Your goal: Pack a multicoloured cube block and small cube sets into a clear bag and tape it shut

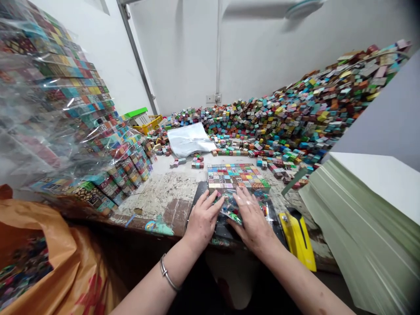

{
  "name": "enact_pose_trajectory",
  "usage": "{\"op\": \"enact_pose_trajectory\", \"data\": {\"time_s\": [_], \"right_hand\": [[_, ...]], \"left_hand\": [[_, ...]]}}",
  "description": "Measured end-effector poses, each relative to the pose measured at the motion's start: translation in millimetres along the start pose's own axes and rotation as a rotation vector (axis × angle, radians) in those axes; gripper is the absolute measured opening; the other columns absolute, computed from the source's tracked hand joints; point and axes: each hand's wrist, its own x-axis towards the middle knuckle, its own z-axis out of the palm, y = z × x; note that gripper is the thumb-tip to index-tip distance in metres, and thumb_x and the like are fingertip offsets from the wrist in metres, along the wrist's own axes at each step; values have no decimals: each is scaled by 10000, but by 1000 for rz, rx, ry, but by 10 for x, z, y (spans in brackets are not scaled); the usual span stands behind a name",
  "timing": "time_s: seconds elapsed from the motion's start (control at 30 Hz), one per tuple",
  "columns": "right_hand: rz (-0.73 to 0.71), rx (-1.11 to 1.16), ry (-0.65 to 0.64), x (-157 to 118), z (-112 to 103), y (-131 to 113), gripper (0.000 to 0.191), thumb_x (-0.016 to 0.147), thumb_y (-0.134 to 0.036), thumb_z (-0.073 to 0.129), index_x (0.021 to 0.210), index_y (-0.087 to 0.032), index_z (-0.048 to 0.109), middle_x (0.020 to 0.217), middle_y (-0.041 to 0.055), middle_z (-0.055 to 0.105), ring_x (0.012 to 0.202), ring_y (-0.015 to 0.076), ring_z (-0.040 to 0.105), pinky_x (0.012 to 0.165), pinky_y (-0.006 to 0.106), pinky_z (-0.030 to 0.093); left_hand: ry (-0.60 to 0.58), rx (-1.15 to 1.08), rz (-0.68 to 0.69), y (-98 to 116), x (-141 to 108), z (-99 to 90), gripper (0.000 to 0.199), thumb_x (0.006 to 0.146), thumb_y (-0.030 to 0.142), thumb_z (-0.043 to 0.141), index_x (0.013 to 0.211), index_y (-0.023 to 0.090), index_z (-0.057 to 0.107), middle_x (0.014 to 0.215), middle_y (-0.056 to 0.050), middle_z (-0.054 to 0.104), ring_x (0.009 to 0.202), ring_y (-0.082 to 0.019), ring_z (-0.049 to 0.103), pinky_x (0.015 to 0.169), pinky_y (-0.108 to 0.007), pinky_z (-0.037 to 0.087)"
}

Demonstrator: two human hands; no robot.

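Both hands palm-down, left hand [202, 219] and right hand [254, 223], grip wide on clear plastic film [232, 206] over black board [200, 190], patterned block slab [234, 176] just beyond fingertips, probably flat-handed to keep film from shifting.

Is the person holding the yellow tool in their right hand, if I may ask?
No, the yellow tool lies to the right of the right hand, which is spread over clear plastic.

One bracelet [164, 270] sits behind the left grip [201, 221], one yellow tool [298, 240] beside the right grip [254, 221], one silvery sheet [190, 139] beyond both; small blocks [234, 118] are too many to count.
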Motion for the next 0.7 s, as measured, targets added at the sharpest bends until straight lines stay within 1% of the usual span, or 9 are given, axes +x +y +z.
{"op": "enact_pose_trajectory", "data": {"time_s": [0.07, 0.13, 0.2, 0.27, 0.37, 0.47, 0.57, 0.63, 0.7], "right_hand": [[8, 6, 65, -6, -5, 0, 385, 861, -273, 475, 1182, -64, 441, 1340, 221, 417, 1318, 282, 256, 1012, 510, 327], [38, -19, 109, 14, -3, -34, 225, 863, -277, 471, 1001, -107, 522, 1325, 213, 441, 1291, 300, 310, 1008, 543, 306], [83, -49, 105, 61, 22, -98, 149, 840, -286, 511, 855, -144, 554, 1331, 184, 447, 1281, 322, 320, 1019, 564, 264], [116, -75, 81, 129, 78, -172, 114, 808, -270, 555, 813, -160, 585, 1325, 151, 467, 1282, 330, 311, 1034, 565, 224], [132, -115, 78, 238, 204, -255, 121, 801, -222, 552, 880, -170, 628, 1292, 125, 509, 1261, 321, 343, 1044, 569, 172], [126, -121, 85, 294, 272, -284, 154, 822, -199, 509, 886, -153, 641, 1309, 125, 492, 1252, 307, 356, 1064, 554, 115], [106, -38, 1, 241, 173, -283, 209, 794, -267, 544, 913, -122, 637, 1386, 166, 380, 1311, 313, 252, 1079, 538, 91], [91, 28, -69, 147, 40, -268, 334, 773, -336, 569, 1021, -118, 617, 1435, 181, 281, 1339, 326, 161, 1075, 542, 117], [72, 55, -101, 35, -83, -230, 444, 789, -369, 554, 1173, -145, 553, 1462, 174, 213, 1350, 332, 100, 1063, 545, 161]], "left_hand": [[35, -35, 4, 3, -14, 0, 392, 872, 106, 412, 1230, 221, 524, 1317, -50, 488, 1267, -230, 361, 1029, -435, 386], [86, -86, -15, 18, -12, -9, 380, 877, 109, 413, 1222, 220, 530, 1288, -48, 517, 1247, -216, 394, 1026, -431, 393], [136, -139, -56, 44, -4, -14, 369, 887, 124, 411, 1222, 227, 528, 1267, -42, 536, 1227, -204, 424, 1019, -425, 405], [169, -175, -82, 73, -2, -10, 367, 893, 136, 413, 1230, 235, 519, 1266, -38, 537, 1217, -196, 440, 1016, -420, 410], [184, -159, -57, 109, -28, 7, 360, 894, 153, 426, 1233, 233, 515, 1281, -43, 522, 1226, -206, 431, 1007, -430, 413], [159, -69, 20, 113, -74, 23, 354, 887, 161, 445, 1228, 220, 520, 1293, -53, 510, 1242, -226, 407, 990, -441, 415], [139, 12, 101, 90, -111, 32, 360, 877, 144, 457, 1225, 215, 519, 1275, -55, 528, 1220, -227, 431, 960, -434, 427], [149, 38, 112, 81, -120, 38, 342, 872, 153, 476, 1202, 219, 536, 1250, -49, 551, 1190, -221, 462, 936, -421, 436], [173, 52, 93, 91, -112, 42, 313, 868, 170, 498, 1171, 221, 558, 1218, -42, 577, 1157, -213, 492, 917, -405, 439]]}}
